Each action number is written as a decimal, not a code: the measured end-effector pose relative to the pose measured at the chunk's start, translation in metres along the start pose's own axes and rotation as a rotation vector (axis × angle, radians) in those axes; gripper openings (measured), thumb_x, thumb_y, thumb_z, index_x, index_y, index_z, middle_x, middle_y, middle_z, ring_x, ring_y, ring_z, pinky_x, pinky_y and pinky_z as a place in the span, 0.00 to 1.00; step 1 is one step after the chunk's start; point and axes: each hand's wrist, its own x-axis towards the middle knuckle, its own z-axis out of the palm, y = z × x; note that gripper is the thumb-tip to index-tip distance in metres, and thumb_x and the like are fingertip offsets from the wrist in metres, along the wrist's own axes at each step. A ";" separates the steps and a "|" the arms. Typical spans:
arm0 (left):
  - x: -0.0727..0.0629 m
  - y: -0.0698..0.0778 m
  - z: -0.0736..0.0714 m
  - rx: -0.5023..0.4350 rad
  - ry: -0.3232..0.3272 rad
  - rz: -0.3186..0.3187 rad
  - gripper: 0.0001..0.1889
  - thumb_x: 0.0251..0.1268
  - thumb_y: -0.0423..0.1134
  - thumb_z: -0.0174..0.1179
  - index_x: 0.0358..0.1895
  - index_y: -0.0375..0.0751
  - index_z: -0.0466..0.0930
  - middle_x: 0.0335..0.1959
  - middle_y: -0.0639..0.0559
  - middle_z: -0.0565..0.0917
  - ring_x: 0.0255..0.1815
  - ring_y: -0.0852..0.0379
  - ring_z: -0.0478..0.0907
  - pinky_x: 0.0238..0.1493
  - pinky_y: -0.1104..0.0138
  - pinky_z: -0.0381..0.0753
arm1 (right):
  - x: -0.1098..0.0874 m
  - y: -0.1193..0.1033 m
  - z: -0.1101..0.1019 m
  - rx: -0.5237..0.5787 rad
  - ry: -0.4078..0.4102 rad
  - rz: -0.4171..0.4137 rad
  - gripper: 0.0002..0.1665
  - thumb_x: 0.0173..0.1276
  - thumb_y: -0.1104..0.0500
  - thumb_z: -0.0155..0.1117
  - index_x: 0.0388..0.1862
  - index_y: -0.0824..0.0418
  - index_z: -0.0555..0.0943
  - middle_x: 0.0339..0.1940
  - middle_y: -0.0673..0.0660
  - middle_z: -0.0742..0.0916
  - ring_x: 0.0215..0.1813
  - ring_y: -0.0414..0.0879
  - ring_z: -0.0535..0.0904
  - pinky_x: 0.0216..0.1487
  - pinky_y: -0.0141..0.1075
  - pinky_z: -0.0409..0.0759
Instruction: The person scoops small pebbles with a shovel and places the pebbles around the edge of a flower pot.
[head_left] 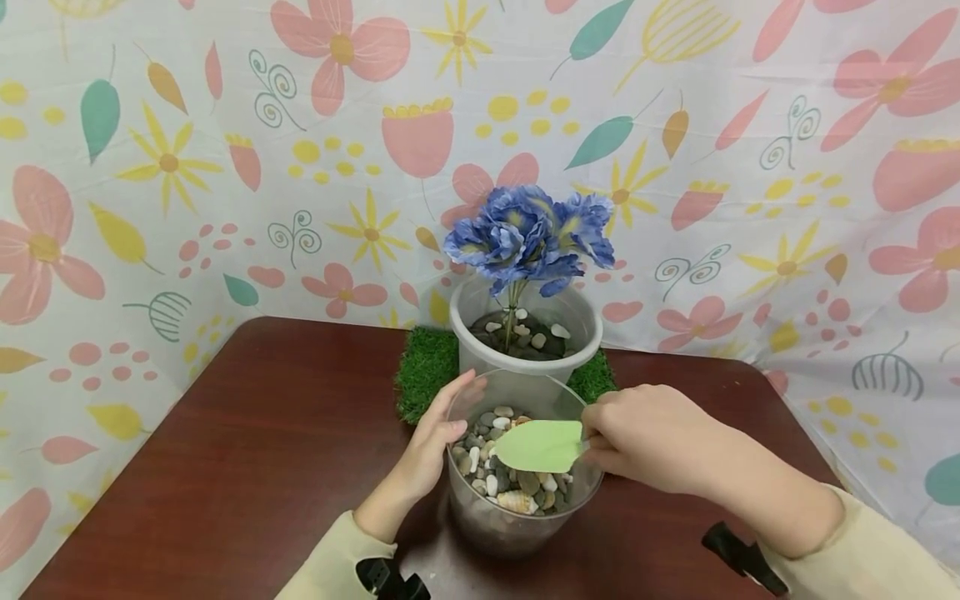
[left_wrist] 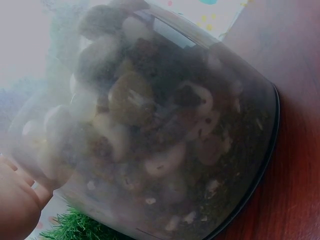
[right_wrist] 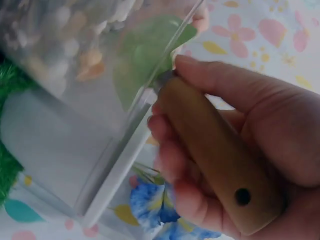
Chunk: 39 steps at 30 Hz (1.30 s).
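A clear plastic bucket (head_left: 495, 521) of pebbles and shells (head_left: 517, 500) stands on the table in the head view. My left hand (head_left: 429, 442) rests along its left side, fingers fairly straight against the wall and thumb by the rim. My right hand (head_left: 637, 437) grips a garden trowel by its wooden handle (right_wrist: 215, 155), at the bucket's right rim. The trowel's light green blade (head_left: 540, 446) points left, over the pebbles inside the rim. In the left wrist view, the cloudy bucket wall (left_wrist: 200, 150) shows stones behind it.
Right behind the bucket stands a white flowerpot (head_left: 461, 333) with blue artificial flowers (head_left: 528, 233) and some pebbles on dark soil. It sits on a green grass mat (head_left: 423, 379). The dark red table (head_left: 300, 433) backs onto a floral cloth (head_left: 315, 208).
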 end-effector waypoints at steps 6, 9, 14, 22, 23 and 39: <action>0.000 -0.002 0.000 0.000 0.007 0.007 0.32 0.64 0.35 0.38 0.72 0.29 0.48 0.68 0.28 0.61 0.69 0.32 0.58 0.68 0.62 0.61 | -0.003 0.001 -0.008 -0.133 -0.016 0.063 0.20 0.50 0.48 0.73 0.15 0.44 0.68 0.15 0.41 0.67 0.18 0.35 0.60 0.18 0.31 0.59; 0.001 -0.002 0.000 0.000 0.008 0.004 0.32 0.64 0.35 0.38 0.72 0.30 0.48 0.68 0.28 0.61 0.69 0.32 0.58 0.69 0.57 0.60 | -0.004 0.000 -0.012 -0.173 -0.028 0.076 0.21 0.48 0.48 0.73 0.14 0.44 0.67 0.14 0.42 0.67 0.17 0.36 0.60 0.18 0.32 0.59; 0.002 -0.001 0.001 -0.005 0.003 0.005 0.33 0.63 0.36 0.38 0.72 0.28 0.48 0.68 0.28 0.61 0.69 0.31 0.57 0.66 0.41 0.55 | -0.006 0.001 -0.016 -0.223 -0.014 0.037 0.21 0.51 0.54 0.68 0.11 0.44 0.65 0.13 0.42 0.65 0.17 0.37 0.58 0.17 0.33 0.57; 0.001 -0.001 0.000 0.001 0.005 0.001 0.32 0.64 0.36 0.38 0.72 0.29 0.48 0.68 0.28 0.61 0.69 0.31 0.58 0.66 0.41 0.56 | -0.002 0.001 -0.020 -0.206 -0.066 0.040 0.22 0.51 0.58 0.63 0.09 0.46 0.61 0.12 0.44 0.64 0.18 0.39 0.56 0.18 0.33 0.56; 0.001 -0.001 0.000 0.000 0.004 0.002 0.32 0.64 0.36 0.38 0.72 0.28 0.48 0.68 0.28 0.61 0.69 0.31 0.58 0.66 0.41 0.56 | -0.001 0.000 -0.020 -0.193 -0.076 0.053 0.22 0.51 0.59 0.63 0.09 0.47 0.61 0.12 0.44 0.63 0.18 0.39 0.55 0.18 0.33 0.55; 0.001 0.000 0.001 0.006 0.011 0.021 0.32 0.64 0.33 0.37 0.72 0.29 0.48 0.68 0.27 0.61 0.68 0.36 0.61 0.67 0.46 0.59 | 0.007 0.005 -0.014 -0.107 -0.089 -0.031 0.22 0.51 0.58 0.63 0.09 0.45 0.61 0.13 0.41 0.62 0.19 0.36 0.53 0.20 0.31 0.54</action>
